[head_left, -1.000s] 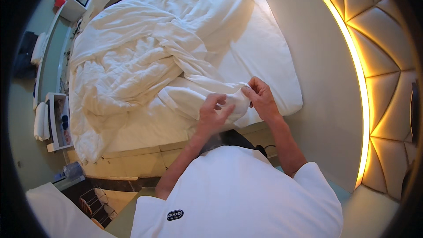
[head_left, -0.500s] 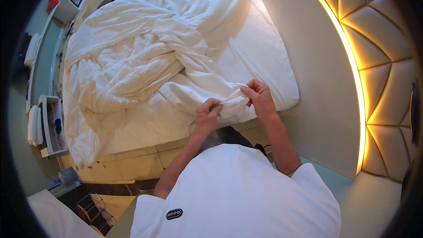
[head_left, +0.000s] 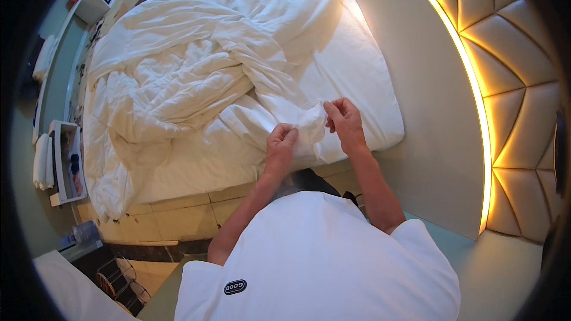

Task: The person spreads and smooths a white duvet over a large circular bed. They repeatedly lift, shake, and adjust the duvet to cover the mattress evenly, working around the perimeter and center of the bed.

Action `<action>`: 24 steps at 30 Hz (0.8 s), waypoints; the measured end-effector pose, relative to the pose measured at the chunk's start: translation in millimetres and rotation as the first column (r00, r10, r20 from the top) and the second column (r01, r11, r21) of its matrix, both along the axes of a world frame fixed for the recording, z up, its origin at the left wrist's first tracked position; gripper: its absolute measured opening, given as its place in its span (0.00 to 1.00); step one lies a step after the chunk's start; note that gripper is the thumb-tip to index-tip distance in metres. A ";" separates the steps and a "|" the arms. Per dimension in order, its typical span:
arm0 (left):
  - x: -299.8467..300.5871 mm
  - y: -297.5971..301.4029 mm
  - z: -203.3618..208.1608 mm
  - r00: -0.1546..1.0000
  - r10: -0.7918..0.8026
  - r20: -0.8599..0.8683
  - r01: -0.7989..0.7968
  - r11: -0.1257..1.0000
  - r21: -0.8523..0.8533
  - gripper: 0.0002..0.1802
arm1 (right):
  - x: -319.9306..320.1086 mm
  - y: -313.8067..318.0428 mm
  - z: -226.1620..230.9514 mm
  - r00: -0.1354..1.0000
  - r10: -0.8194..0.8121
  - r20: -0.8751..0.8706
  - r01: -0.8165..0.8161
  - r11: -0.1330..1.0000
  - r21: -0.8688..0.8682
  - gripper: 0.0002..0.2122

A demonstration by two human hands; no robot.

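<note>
Bedroom: bed [head_left: 364, 98], apparently rolled towels [head_left: 41, 160].

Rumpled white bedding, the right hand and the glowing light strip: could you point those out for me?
Rumpled white bedding [head_left: 190, 62]: head view, on the middle of the heap.
Right hand [head_left: 347, 123]: head view, on the middle of the hand.
Light strip [head_left: 478, 94]: head view, partway along its curve.

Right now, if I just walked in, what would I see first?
First, the big rumpled white blanket heaped across the bed. Then the glowing yellow light strip curving beside the padded wall on the right. At the bed's near side, the left hand and right hand pinch white cloth between them.
</note>
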State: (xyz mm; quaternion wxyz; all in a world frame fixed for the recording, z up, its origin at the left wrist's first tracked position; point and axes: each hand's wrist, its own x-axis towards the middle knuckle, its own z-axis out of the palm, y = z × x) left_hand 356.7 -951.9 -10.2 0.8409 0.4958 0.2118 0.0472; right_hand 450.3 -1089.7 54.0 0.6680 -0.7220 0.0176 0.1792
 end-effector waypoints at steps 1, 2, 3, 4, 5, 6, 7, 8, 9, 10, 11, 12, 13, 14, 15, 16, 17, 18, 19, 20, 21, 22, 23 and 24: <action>0.5 1.5 -2.8 1.000 0.011 -0.018 -0.012 0.998 -0.054 0.03 | -1.5 -1.8 0.9 1.000 0.007 0.026 -0.005 0.997 -0.074 0.08; 1.4 2.8 -5.2 0.999 0.020 -0.036 -0.024 0.994 -0.108 0.03 | -5.6 -3.4 2.9 0.997 0.074 -0.009 -0.075 0.993 -0.096 0.08; 1.9 2.7 -7.6 0.999 0.025 -0.022 -0.028 0.988 -0.149 0.03 | -13.4 -6.6 5.3 0.989 0.137 -0.048 -0.142 0.983 -0.118 0.08; 2.7 2.7 -10.1 0.999 0.031 -0.009 -0.032 0.981 -0.189 0.03 | -20.5 -9.3 6.4 0.976 0.198 -0.088 -0.209 0.968 -0.137 0.08; 2.9 2.4 -12.4 0.999 0.037 0.004 -0.035 0.973 -0.229 0.03 | -27.1 -6.6 4.6 0.959 0.246 -0.142 -0.261 0.959 -0.107 0.09; 3.9 0.2 -11.2 1.000 0.015 0.005 -0.014 0.975 -0.223 0.03 | -30.1 -4.3 2.6 0.958 0.239 -0.159 -0.256 0.962 -0.096 0.09; 4.1 -2.5 -9.8 1.000 -0.006 0.007 0.007 0.976 -0.216 0.03 | -32.2 -1.9 -0.9 0.956 0.234 -0.177 -0.251 0.964 -0.084 0.09; 5.0 -4.6 -8.4 1.000 -0.026 0.008 0.027 0.978 -0.209 0.03 | -32.6 -2.0 -5.7 0.954 0.229 -0.194 -0.247 0.966 -0.072 0.09; 4.5 -4.3 -7.5 1.000 -0.028 0.007 0.029 0.979 -0.200 0.03 | -31.4 -2.3 -13.1 0.954 0.245 -0.174 -0.252 0.967 -0.020 0.09; 4.0 -3.9 -6.6 1.000 -0.029 0.007 0.030 0.981 -0.191 0.03 | -29.4 -4.1 -17.9 0.955 0.229 -0.186 -0.231 0.973 0.012 0.08; 3.7 -3.3 -6.2 1.000 -0.030 0.006 0.030 0.983 -0.181 0.03 | -27.2 -6.0 -21.5 0.956 0.214 -0.199 -0.210 0.977 0.043 0.07; 5.0 -1.8 -6.2 1.000 0.008 -0.015 -0.010 0.992 -0.123 0.03 | -24.5 -8.1 -22.4 0.958 0.199 -0.209 -0.188 0.980 0.070 0.07; 6.2 1.2 -6.5 0.998 0.047 -0.033 -0.049 0.997 -0.063 0.02 | -22.9 -13.1 -25.6 0.966 0.171 -0.195 -0.157 0.984 0.087 0.06; 7.4 4.8 -6.8 0.995 0.088 -0.049 -0.088 0.996 -0.003 0.02 | -21.7 -19.8 -29.7 0.973 0.144 -0.182 -0.126 0.986 0.105 0.06; 7.0 9.0 -12.6 0.993 0.098 -0.058 -0.096 0.995 0.038 0.02 | -22.0 -22.8 -30.3 0.977 0.123 -0.174 -0.102 0.987 0.124 0.06; 7.5 14.0 -19.9 0.992 0.110 -0.067 -0.105 0.991 0.079 0.02 | -22.2 -24.5 -30.4 0.979 0.112 -0.172 -0.088 0.986 0.141 0.05; 6.6 18.5 -26.4 0.990 0.122 -0.076 -0.112 0.986 0.120 0.03 | -22.3 -25.5 -29.7 0.980 0.102 -0.170 -0.075 0.985 0.157 0.05; 5.5 22.0 -26.7 0.988 0.123 -0.091 -0.109 0.984 0.140 0.03 | -22.3 -25.0 -26.6 0.982 0.087 -0.167 -0.058 0.983 0.173 0.05; 4.4 25.3 -27.0 0.987 0.124 -0.106 -0.106 0.981 0.161 0.03 | -22.1 -22.5 -23.5 0.979 0.068 -0.191 -0.034 0.984 0.175 0.05; 3.6 26.9 -27.4 0.985 0.126 -0.121 -0.103 0.978 0.182 0.03 | -21.8 -18.0 -19.8 0.976 0.049 -0.214 -0.011 0.984 0.176 0.05; 4.0 26.5 -24.4 0.987 0.113 -0.114 -0.099 0.987 0.128 0.03 | -22.5 -15.5 -17.1 0.971 0.026 -0.237 0.016 0.985 0.174 0.06; 4.9 26.1 -20.7 0.989 0.102 -0.107 -0.094 0.993 0.074 0.03 | -23.8 -15.2 -20.2 0.960 0.036 -0.278 0.010 0.986 0.165 0.06; 5.2 25.3 -18.7 0.991 0.091 -0.100 -0.089 0.996 0.020 0.03 | -25.8 -15.8 -26.0 0.947 0.046 -0.319 0.004 0.988 0.156 0.06; 5.7 24.9 -22.4 0.992 0.085 -0.088 -0.086 0.996 -0.004 0.03 | -26.3 -12.6 -26.7 0.932 0.064 -0.356 -0.010 0.988 0.152 0.07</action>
